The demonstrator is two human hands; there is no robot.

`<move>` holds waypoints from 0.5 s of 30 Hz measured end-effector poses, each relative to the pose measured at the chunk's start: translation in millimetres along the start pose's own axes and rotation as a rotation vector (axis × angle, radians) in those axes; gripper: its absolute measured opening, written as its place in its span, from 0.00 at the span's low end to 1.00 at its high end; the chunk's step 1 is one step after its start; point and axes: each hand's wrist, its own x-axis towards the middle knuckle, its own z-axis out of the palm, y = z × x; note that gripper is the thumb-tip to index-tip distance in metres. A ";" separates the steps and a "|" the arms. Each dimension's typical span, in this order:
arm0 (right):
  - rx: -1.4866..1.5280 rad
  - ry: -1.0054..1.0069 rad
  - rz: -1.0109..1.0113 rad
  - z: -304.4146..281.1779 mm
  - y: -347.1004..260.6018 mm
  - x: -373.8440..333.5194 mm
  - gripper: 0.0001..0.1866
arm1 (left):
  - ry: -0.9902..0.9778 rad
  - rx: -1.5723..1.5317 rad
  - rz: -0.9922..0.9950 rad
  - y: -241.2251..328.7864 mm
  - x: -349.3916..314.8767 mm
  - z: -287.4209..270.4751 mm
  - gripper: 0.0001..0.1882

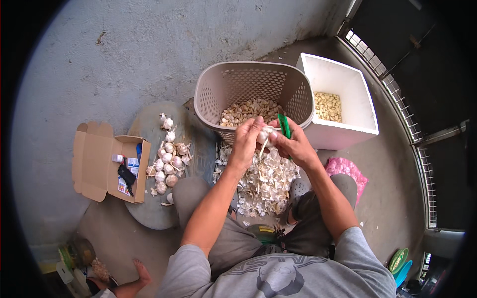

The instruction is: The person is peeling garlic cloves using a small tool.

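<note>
Whitish garlic bulb (pixel 266 135), gripped in mid-air — a pale strip (pixel 262 152) dangling from it toward seven o'clock. Slim green tool (pixel 284 126) at the bulb's two o'clock — running twelve to six.

— Where do we have our left hand (pixel 244 144)?
— Near the frame's centre, curled and turned toward our right hand (pixel 298 145), also curled.
— And our left forearm (pixel 214 202), our right forearm (pixel 332 197)?
— Both slant up and inward from the lower middle.

Soft daylight glares through the grille (pixel 366 51), shadows are faint, and the curved, darkened fisheye rim seems slightly blurred.
</note>
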 end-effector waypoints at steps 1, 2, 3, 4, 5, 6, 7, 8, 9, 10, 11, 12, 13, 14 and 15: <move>-0.016 0.052 0.000 0.4 -0.4 1.6 0.22 | -0.063 -0.009 -0.062 4.2 -3.2 4.7 0.13; -0.031 0.106 0.000 -0.8 -0.4 3.3 0.23 | -0.126 -0.017 -0.125 5.0 -4.2 7.8 0.14; -0.081 0.075 0.003 -2.1 0.4 6.8 0.25 | -0.137 0.108 -0.081 0.5 -1.9 5.5 0.14; -0.080 0.072 0.003 -2.9 1.1 5.8 0.25 | -0.134 0.110 -0.081 -3.8 -1.2 2.9 0.14; -0.161 0.085 -0.059 -3.5 1.1 4.4 0.26 | -0.094 0.046 -0.082 -8.2 -0.7 0.0 0.14; -0.242 0.100 -0.124 -3.4 -2.3 4.0 0.27 | -0.059 -0.018 -0.082 -8.2 0.8 2.2 0.14; -0.240 0.098 -0.126 -3.7 -2.6 4.6 0.27 | -0.033 -0.071 -0.060 -6.9 1.5 5.2 0.13; -0.283 0.082 -0.144 -3.4 -2.4 5.4 0.26 | -0.030 -0.067 -0.058 -7.7 1.9 5.0 0.13; -0.325 0.063 -0.163 -2.2 -1.0 7.6 0.24 | -0.036 -0.050 -0.039 -8.6 2.1 2.6 0.14; -0.366 0.043 -0.181 -0.7 0.9 10.1 0.23 | -0.040 -0.032 -0.020 -9.6 1.7 0.2 0.16; -0.430 0.078 -0.192 -3.8 7.2 12.2 0.19 | -0.015 -0.022 -0.007 -14.0 0.8 3.3 0.17; -0.414 0.054 -0.194 -2.4 8.0 12.5 0.19 | 0.003 -0.009 -0.033 -14.7 -1.1 2.5 0.19; -0.405 0.074 -0.170 -2.4 4.8 9.9 0.19 | 0.010 -0.012 -0.072 -13.4 -3.1 6.4 0.21; -0.397 0.093 -0.144 -2.2 2.0 8.1 0.18 | 0.018 -0.015 -0.111 -11.8 -3.6 10.6 0.23; -0.370 0.106 -0.157 -4.1 -1.2 5.2 0.17 | -0.017 0.062 -0.064 -19.4 0.9 12.8 0.25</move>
